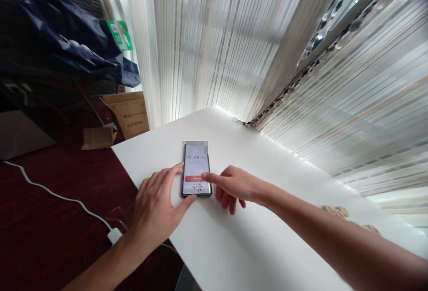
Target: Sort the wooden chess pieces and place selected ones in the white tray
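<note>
The phone (197,171), thin, rigid, slick-glassed and likely light, lies flat on the white table (254,246), steadied at nine o'clock along its edges by the spread left hand (155,206) while the right hand (234,186), fingers seemingly curled, holding nothing, taps its screen.
</note>
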Demonstrator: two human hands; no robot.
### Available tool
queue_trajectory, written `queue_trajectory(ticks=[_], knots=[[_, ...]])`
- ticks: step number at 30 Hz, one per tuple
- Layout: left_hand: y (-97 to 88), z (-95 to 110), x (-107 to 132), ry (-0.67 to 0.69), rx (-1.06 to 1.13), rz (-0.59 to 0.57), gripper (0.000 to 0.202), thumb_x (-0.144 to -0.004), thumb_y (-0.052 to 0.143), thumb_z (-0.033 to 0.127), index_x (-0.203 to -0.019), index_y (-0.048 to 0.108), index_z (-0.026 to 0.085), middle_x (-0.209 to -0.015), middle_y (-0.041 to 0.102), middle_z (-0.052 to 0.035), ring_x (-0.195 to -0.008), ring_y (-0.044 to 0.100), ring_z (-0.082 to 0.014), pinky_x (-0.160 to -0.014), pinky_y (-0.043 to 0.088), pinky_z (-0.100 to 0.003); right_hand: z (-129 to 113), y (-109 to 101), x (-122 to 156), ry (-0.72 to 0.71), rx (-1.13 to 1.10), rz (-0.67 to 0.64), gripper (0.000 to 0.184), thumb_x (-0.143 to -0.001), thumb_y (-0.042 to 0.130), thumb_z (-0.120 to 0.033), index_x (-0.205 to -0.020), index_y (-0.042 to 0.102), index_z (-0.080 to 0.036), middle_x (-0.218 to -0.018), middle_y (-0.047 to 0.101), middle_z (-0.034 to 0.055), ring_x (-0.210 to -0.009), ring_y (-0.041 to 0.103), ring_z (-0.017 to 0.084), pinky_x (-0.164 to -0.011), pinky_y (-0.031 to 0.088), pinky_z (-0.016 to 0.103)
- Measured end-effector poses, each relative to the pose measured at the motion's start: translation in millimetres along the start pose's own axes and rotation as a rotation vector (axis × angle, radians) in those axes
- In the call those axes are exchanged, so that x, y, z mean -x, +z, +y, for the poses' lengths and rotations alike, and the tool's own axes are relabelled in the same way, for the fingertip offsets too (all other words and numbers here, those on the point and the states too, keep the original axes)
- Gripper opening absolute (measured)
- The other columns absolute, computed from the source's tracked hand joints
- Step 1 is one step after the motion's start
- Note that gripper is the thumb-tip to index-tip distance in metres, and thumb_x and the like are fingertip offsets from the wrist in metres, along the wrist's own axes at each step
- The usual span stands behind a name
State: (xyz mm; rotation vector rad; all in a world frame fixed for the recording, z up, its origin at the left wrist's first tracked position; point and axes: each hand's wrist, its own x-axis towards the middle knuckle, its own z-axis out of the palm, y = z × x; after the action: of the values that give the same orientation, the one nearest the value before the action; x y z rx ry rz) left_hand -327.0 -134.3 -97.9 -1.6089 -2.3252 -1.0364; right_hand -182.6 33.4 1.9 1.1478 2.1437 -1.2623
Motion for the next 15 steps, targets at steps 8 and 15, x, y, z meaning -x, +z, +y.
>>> queue_trajectory(ticks=[8, 15], knots=[[-6.0, -9.8, -0.3, -0.048, 0.132, 0.054, 0.071, -0.093, 0.06, 0.025, -0.159, 0.034, 0.024, -0.156, 0.042, -0.0181, -0.136, 0.058, -0.0368, -0.113, 0.051, -0.054, 39.1, -2.5, 53.1, -0.236, -0.064, 0.291, 0.033, -0.1, 0.062, -0.047, -0.115, 0.071, -0.02, -0.097, 0.08, 0.0075, -0.073, 0.077, 0.019, -0.056, 0.054, 0.026], [-14.4, -7.4, -49.9, -0.047, 0.311, -0.112, 0.075, -0.092, 0.052, 0.023, -0.163, 0.026, 0.02, -0.154, 0.053, -0.0161, -0.148, 0.042, -0.0354, -0.122, 0.038, -0.06, 142.0, 31.2, 167.1, -0.195, -0.345, 0.637, 0.057, -0.085, 0.064, -0.077, -0.121, 0.076, -0.034, -0.085, 0.076, 0.0127, -0.069, 0.074, 0.032, -0.057, 0.062, 0.043]])
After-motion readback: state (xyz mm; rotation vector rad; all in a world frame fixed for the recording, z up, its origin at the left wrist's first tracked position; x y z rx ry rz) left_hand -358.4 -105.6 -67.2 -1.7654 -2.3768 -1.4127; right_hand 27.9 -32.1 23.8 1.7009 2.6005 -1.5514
